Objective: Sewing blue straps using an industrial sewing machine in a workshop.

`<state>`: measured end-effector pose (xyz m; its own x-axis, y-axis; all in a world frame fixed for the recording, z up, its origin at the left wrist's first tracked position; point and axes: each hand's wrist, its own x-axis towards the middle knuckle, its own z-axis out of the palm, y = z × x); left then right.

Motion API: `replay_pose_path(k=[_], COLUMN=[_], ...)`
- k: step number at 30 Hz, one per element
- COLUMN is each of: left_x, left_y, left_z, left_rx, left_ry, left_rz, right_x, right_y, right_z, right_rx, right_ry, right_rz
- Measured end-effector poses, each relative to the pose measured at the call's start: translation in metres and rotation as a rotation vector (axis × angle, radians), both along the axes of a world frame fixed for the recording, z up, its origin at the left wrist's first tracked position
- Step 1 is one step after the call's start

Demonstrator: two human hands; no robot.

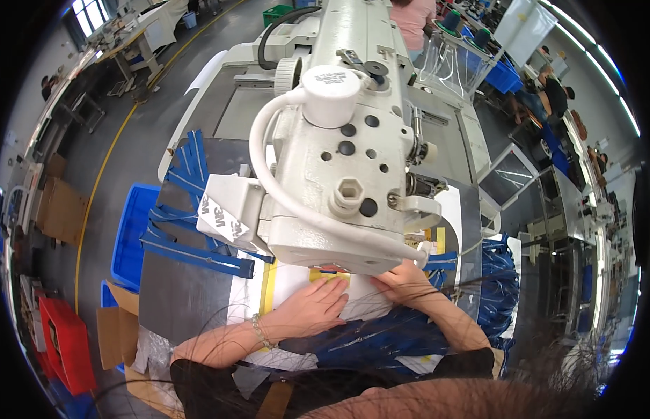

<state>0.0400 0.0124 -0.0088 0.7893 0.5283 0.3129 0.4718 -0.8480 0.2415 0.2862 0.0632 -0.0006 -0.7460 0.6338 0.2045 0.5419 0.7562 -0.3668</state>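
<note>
A large white industrial sewing machine (325, 167) fills the centre. My left hand (311, 307) lies palm down, fingers stretched, on a white work surface (367, 300) beside a yellow strip (266, 300), fingertips close under the machine head. My right hand (402, 283) is bent in below the head's right side, fingers drawn together; what they hold, if anything, is hidden. Blue zipper strips (192, 248) lie fanned out at the left, and more blue pieces (360, 342) are piled between my forearms.
Blue zippers hang bundled (496, 293) at the right. Blue bins (133, 223), a red crate (63, 342) and cardboard (115, 335) stand left, beside a floor walkway with a yellow line. A person in pink (410, 28) is behind the machine; other workers (552, 98) are at the right.
</note>
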Motion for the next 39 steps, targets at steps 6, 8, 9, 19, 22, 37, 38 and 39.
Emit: replay_pose_path(k=[6,8,9,19,22,37,38,39], left_x=[-0.001,-0.002,-0.002,-0.002,-0.002,-0.002,-0.002,-0.002], left_y=[0.001,0.002,0.002,0.001,0.001,0.000,-0.001,-0.002], left_z=[0.001,0.000,0.000,0.004,0.006,0.015,0.014,0.014], left_rx=[0.030,0.021,0.027,0.043,0.034,0.027,0.017,-0.044], left_ry=[0.074,0.076,0.069,0.037,0.072,0.106,0.131,0.160], left_rz=[-0.001,-0.006,-0.020,0.032,0.048,0.064,0.071,0.054], right_x=[0.002,0.002,0.002,0.006,0.006,0.004,0.004,0.004], right_y=[0.000,-0.001,-0.001,-0.003,-0.003,0.002,0.002,0.002], right_z=[-0.017,-0.020,-0.021,-0.020,-0.017,-0.012,-0.013,-0.014], right_rx=[0.143,0.136,0.157,0.090,0.091,0.115,0.109,0.103], right_ry=[0.051,0.025,-0.032,-0.026,-0.029,0.009,0.024,0.039], right_rz=[-0.009,-0.025,-0.049,-0.022,-0.029,-0.007,-0.008,-0.008])
